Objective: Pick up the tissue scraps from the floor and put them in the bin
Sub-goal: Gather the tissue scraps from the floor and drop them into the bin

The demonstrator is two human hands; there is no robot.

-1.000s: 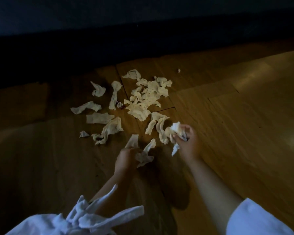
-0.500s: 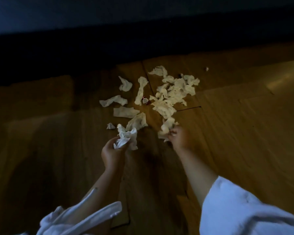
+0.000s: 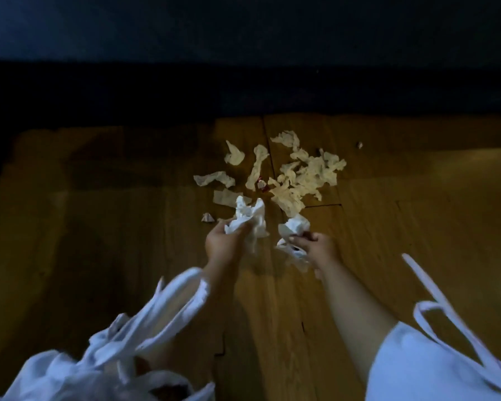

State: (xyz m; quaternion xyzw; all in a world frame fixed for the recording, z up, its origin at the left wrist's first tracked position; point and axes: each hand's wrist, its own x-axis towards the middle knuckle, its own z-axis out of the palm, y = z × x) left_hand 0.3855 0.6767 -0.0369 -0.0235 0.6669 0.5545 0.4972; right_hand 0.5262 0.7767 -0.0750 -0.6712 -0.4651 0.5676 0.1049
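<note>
On the brown wooden plank floor the loose cream tissue scraps lie scattered at twelve to one o'clock of the hands, just short of the dark band where the floor ends. The left hand has its grip curled round a crumpled white tissue wad at the near edge of the scatter. The right hand, close beside it at three o'clock but apart, pinches a second crumpled tissue bunch that trails down past its fingers. A small folded scrap lies alone at eleven o'clock of the left hand, and a tiny crumb of tissue lies at one o'clock beyond the pile. Open planks stretch wide at nine and three o'clock.
</note>
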